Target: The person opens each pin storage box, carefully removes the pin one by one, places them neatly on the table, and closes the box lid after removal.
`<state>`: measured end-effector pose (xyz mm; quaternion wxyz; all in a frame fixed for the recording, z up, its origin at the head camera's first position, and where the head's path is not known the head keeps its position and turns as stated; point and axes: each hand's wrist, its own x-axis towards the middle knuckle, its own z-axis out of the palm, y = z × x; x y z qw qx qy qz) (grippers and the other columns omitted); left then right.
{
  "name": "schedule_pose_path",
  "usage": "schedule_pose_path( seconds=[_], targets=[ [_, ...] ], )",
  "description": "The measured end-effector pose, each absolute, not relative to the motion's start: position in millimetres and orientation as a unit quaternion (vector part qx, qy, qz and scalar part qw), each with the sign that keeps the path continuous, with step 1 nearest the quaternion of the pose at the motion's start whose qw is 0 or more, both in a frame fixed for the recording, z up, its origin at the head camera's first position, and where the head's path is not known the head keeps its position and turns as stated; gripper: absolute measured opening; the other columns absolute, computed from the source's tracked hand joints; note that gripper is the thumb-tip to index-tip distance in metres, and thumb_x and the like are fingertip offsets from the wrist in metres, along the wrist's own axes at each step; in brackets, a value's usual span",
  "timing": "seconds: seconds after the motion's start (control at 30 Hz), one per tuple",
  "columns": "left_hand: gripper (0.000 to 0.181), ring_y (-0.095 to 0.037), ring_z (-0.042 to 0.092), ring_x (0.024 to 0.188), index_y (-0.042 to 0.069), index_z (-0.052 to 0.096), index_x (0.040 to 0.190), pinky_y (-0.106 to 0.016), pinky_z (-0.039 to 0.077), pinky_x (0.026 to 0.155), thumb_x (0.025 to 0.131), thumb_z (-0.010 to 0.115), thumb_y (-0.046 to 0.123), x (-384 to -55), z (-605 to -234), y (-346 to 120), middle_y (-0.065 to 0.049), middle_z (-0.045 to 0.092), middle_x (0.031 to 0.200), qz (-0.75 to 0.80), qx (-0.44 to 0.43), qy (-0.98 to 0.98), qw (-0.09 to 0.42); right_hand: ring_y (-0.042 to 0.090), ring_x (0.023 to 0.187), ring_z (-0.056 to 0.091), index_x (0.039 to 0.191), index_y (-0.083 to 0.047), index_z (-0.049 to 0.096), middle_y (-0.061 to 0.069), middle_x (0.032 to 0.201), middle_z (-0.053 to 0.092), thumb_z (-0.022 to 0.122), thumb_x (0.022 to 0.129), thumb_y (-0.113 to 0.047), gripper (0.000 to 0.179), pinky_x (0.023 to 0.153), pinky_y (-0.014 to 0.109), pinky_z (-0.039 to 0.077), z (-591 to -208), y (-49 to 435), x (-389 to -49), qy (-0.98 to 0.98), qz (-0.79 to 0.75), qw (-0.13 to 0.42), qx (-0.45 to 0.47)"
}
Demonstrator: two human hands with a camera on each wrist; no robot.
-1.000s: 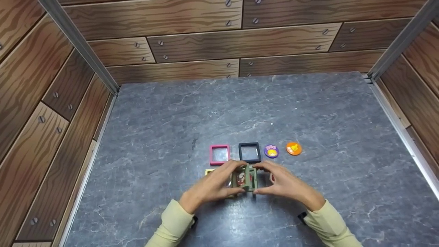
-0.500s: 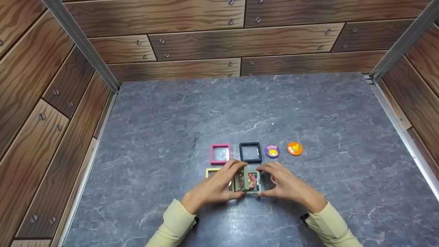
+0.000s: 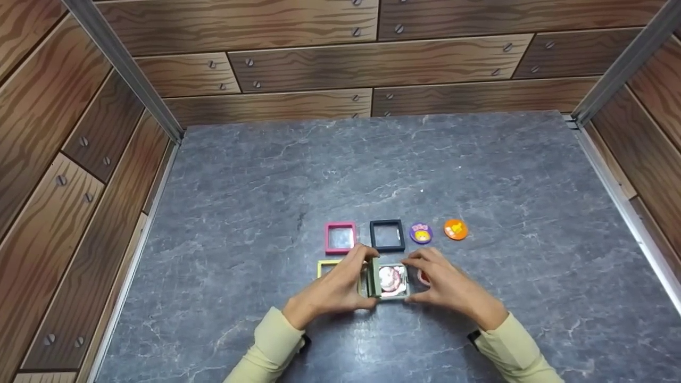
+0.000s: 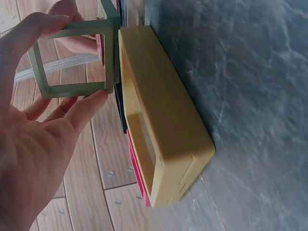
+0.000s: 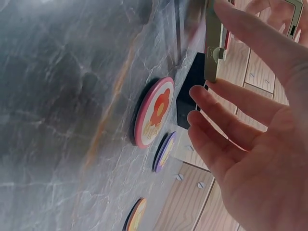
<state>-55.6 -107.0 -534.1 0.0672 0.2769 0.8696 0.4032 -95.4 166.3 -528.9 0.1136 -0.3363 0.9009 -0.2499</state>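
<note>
A green display frame is hinged apart, its left half raised steeply and its right half low at the table. My left hand grips the raised half by its top and bottom edges; the left wrist view shows thumb and fingers on that square rim. My right hand pinches the lower half, thumb and a finger on its side. A round red-and-white badge lies in the lower half, partly washed out by glare. Beneath my left hand a yellow frame is partly hidden in the head view.
A pink frame and a black frame lie beyond my hands. Right of them are a purple badge and an orange badge. A pink-rimmed flower badge lies beside my right hand. Wood-patterned walls enclose the table.
The green frame's halves have swung apart, the right one lowering and moving right with my right hand. The badge inside has come into view. My left hand has stayed nearly in place.
</note>
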Motion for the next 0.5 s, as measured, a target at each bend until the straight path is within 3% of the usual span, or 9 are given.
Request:
schedule_pose_path(
  seconds=[0.2, 0.5],
  targets=[
    [0.082, -0.015, 0.058, 0.119, 0.005, 0.043, 0.142, -0.031, 0.055, 0.112, 0.076, 0.089, 0.016, -59.0, -536.3, -106.5, -0.008, 0.054, 0.137, 0.418, 0.277, 0.863, 0.07, 0.033, 0.128, 0.055, 0.138, 0.0, 0.067, 0.014, 0.134, 0.062, 0.094, 0.076, -0.029, 0.074, 0.108, 0.056, 0.057, -530.6, 166.9, -95.7, 0.906, -0.239, 0.12, -0.328],
    [0.081, -0.015, 0.058, 0.117, 0.01, 0.042, 0.142, -0.027, 0.055, 0.109, 0.076, 0.087, 0.019, -62.8, -539.9, -103.3, -0.007, 0.053, 0.137, 0.402, 0.269, 0.871, 0.091, 0.026, 0.121, 0.053, 0.136, -0.003, 0.07, 0.01, 0.129, 0.063, 0.095, 0.076, -0.029, 0.07, 0.095, 0.043, 0.06, -534.4, 166.6, -93.7, 0.915, -0.215, 0.087, -0.331]
  ],
)
